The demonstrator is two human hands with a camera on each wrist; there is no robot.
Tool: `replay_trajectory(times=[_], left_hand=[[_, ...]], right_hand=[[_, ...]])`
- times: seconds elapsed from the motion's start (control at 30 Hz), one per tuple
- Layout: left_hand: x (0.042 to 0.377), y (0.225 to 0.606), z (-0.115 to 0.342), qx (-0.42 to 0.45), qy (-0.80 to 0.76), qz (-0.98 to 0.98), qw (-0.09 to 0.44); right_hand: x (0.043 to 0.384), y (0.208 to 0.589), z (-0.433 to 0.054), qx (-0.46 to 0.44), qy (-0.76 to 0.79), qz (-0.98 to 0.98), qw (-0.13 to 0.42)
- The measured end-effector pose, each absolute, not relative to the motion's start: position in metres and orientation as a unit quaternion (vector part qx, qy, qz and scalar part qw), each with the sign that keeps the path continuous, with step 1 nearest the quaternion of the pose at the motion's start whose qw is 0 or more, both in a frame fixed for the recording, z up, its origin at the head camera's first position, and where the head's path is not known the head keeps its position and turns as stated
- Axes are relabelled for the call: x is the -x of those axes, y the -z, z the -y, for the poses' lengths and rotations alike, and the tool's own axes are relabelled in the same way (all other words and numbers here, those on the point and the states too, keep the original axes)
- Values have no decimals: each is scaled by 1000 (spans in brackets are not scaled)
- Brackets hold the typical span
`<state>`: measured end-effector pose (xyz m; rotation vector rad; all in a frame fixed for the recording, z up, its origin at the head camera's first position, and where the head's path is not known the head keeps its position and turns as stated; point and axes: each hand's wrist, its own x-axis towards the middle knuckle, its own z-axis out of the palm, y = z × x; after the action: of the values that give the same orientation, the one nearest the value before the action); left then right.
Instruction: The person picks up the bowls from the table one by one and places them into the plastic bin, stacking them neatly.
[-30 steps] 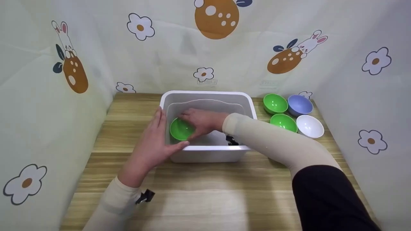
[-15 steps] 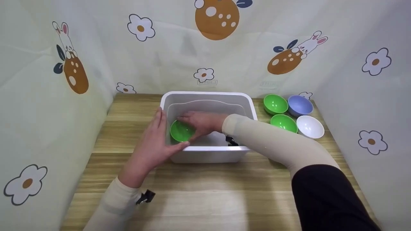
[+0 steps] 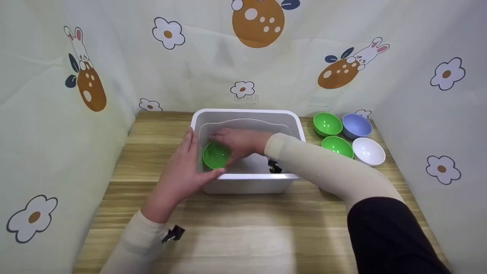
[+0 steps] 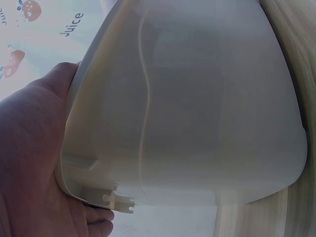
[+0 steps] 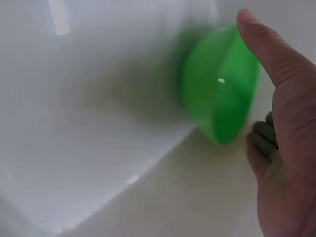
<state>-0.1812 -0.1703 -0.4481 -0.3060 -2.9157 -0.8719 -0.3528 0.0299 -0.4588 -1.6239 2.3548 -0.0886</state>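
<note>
My left hand (image 3: 177, 171) rests at the near left corner of the white plastic bin (image 3: 247, 186), its fingers straight along the left side and its thumb on the front rim. In the left wrist view, that hand (image 4: 34, 143) lies against the rim of the bin's outer wall (image 4: 207, 98). Inside the bin, a green bowl (image 3: 215, 155) sits by the left wall. My right hand (image 3: 243, 144) reaches over it, fingers extended at its far edge. The right wrist view has the thumb (image 5: 269, 49) straight at the rim of the bowl (image 5: 217, 89), with the other fingers loosely bent beside it.
Right of the bin stand two more green bowls (image 3: 327, 124), a blue bowl (image 3: 357, 126) and a white bowl (image 3: 368, 151). My right sleeve (image 3: 323, 167) crosses the bin's right rim. Patterned fabric (image 3: 201, 68) encloses the wooden table (image 3: 243, 232) on three sides.
Both hands stay nearly in place. The right fingers shift slightly off the far rim of the green bowl; the bowls and bin hold their positions.
</note>
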Motion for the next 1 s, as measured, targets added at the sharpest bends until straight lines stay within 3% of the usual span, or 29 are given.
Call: replay_trajectory(times=[0.47, 1.0], left_hand=[[181, 448, 171, 87, 292, 952, 29], [182, 449, 170, 95, 280, 955, 32]], right_hand=[[328, 354, -97, 524, 174, -827, 104], [270, 366, -229, 469, 317, -824, -20]])
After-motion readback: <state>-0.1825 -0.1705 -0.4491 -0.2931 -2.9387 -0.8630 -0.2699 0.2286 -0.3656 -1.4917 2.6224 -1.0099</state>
